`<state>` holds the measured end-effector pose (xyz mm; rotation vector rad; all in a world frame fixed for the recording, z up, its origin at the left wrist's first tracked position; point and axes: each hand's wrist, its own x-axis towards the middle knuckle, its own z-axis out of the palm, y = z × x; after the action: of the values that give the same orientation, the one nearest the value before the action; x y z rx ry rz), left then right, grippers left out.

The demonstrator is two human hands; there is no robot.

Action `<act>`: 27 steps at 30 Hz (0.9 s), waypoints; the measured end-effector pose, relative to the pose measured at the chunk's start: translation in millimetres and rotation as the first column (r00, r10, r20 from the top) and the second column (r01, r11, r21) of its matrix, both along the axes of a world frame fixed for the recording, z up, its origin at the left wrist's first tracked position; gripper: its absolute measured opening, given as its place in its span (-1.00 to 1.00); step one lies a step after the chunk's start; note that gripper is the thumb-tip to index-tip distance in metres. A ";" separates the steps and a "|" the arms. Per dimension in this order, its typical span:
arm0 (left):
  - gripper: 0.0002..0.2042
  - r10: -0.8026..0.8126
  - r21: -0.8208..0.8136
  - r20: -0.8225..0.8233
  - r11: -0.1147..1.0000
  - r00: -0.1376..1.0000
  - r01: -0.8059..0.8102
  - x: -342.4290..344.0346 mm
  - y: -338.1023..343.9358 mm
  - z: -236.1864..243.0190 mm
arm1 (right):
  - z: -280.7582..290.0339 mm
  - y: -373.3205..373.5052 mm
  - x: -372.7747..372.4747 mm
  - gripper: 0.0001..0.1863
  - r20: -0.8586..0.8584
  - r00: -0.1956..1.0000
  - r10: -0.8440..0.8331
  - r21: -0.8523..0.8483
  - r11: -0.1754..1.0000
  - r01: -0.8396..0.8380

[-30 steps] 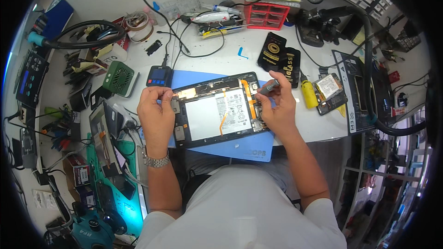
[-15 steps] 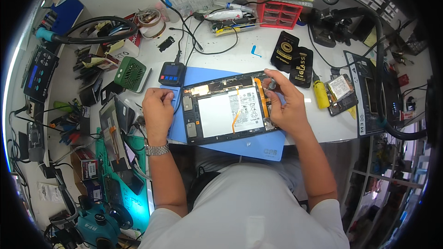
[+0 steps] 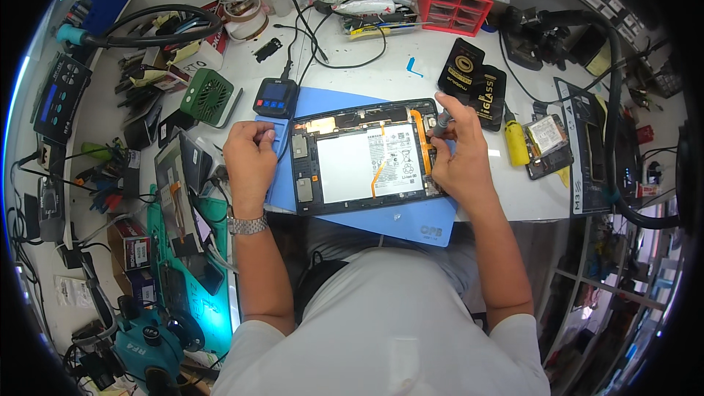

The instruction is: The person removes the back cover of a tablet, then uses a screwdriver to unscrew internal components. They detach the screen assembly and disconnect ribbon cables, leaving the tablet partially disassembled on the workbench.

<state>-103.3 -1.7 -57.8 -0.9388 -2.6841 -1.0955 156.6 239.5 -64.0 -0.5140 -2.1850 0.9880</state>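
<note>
An opened tablet [image 3: 345, 165], showing a white battery, metal parts and orange ribbon cables, lies on a blue mat [image 3: 396, 224]. Curled over the grooved part of the mat, just left of the tablet, my left hand [image 3: 251, 155] has its fingertips pinched; anything between them is too small to make out. My right hand [image 3: 460, 161] grips a small grey screwdriver [image 3: 441, 124] over the orange cable at the tablet's right end. A small black device with a screen [image 3: 276, 93] sits beyond the tablet's upper left corner.
Around these lie a green fan [image 3: 204, 97], two black packets [image 3: 458, 70], a yellow cylinder [image 3: 515, 143], an opened phone [image 3: 550, 154], a red drawer box [image 3: 451, 11] and cables. Tools, boxes and a teal microscope [image 3: 150, 352] crowd the left; a hose curves along the right.
My left hand has moved off the tablet's left corner to the mat beside it. My right hand still holds the screwdriver at the right end. The whole view has shifted slightly.
</note>
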 end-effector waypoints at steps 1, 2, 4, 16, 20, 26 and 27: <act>-0.88 -0.002 0.005 -0.009 1.000 1.000 0.002 0.7 0.5 -0.2 | 2.1 -0.8 -0.1 -0.10 -0.014 1.000 0.001 0.020 1.000 -0.001; -0.88 0.010 0.012 -0.015 1.000 1.000 -0.010 1.0 0.2 0.0 | 4.8 -2.1 -0.6 -0.09 -0.028 1.000 0.002 0.040 0.999 -0.001; -0.89 0.030 0.030 -0.027 0.999 0.999 -0.029 2.8 1.3 1.9 | 5.0 -2.1 -0.4 -0.08 -0.033 0.999 -0.005 0.054 0.999 0.007; -0.87 -0.303 0.214 0.020 0.932 0.953 0.292 66.5 58.8 14.7 | -8.0 3.7 0.5 -0.08 -0.056 0.998 0.011 0.029 1.000 -0.009; -0.82 -0.463 0.172 0.065 0.878 0.884 0.447 92.5 87.5 7.7 | -8.6 1.5 -1.5 -0.11 -0.093 0.996 0.005 0.027 1.000 -0.002; -0.80 -0.573 0.187 0.118 0.815 0.811 0.548 121.3 118.3 3.1 | -27.5 11.8 5.2 -0.11 -0.138 0.990 0.029 -0.119 0.992 -0.045; -0.80 -0.580 0.190 0.113 0.810 0.807 0.555 123.8 122.0 1.8 | -26.2 13.0 6.3 -0.12 -0.121 0.992 0.025 -0.095 0.995 -0.036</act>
<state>20.5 120.3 -56.0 -1.7688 -2.4375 -1.5091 162.9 252.4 -90.2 -0.4550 -2.0512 1.1177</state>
